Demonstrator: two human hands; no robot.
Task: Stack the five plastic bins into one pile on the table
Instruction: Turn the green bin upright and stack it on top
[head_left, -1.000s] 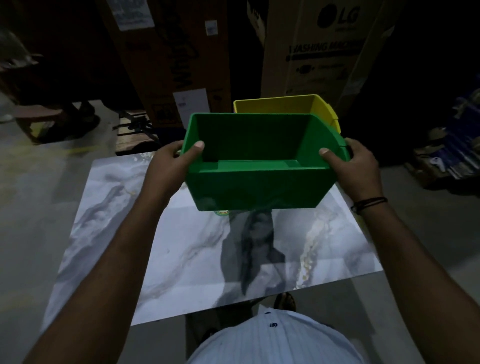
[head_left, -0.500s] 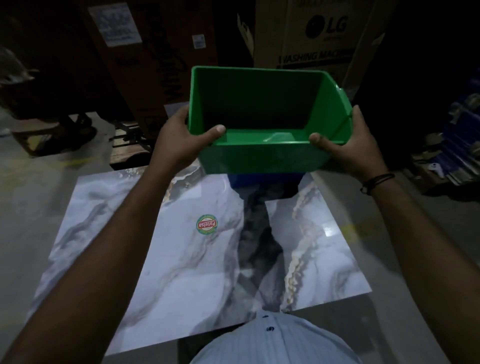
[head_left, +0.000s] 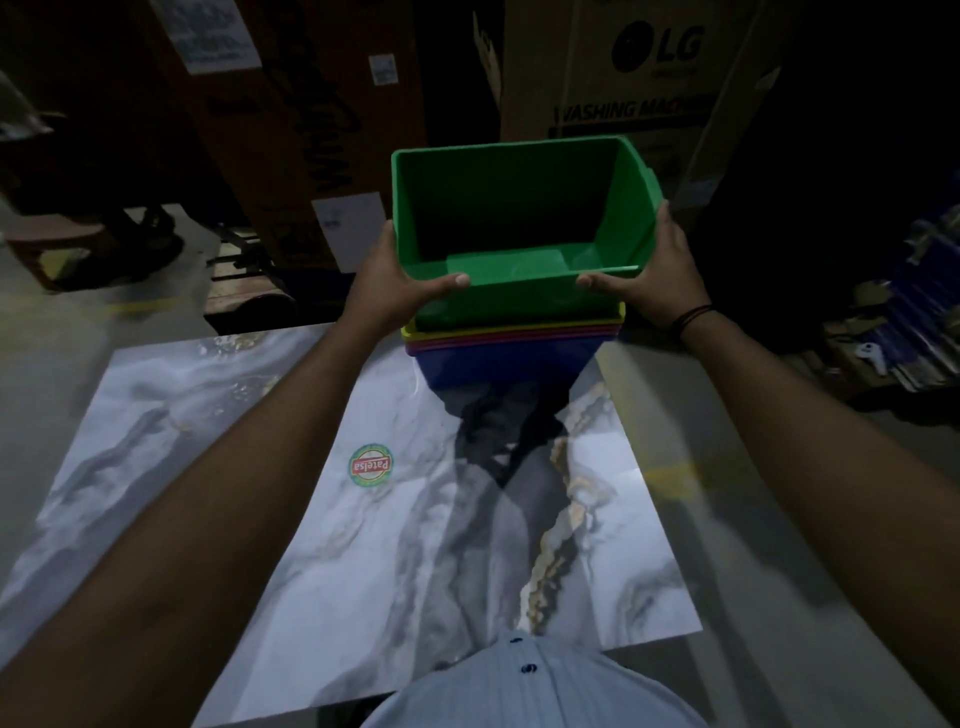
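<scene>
One second earlier the green bin (head_left: 524, 228) was in midair; now both hands, left hand (head_left: 395, 291) and right hand (head_left: 660, 280), clutched its sides, nesting it into the yellow bin (head_left: 410, 330). Probably the last one.

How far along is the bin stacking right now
Nearly finished. Done: a pile already stands at the table's far edge, showing yellow and pink rims above a blue bin; a further layer can't be counted. In hand: the left hand and right hand grip the green bin, set into the pile. Left: seat it fully and let go.
</scene>
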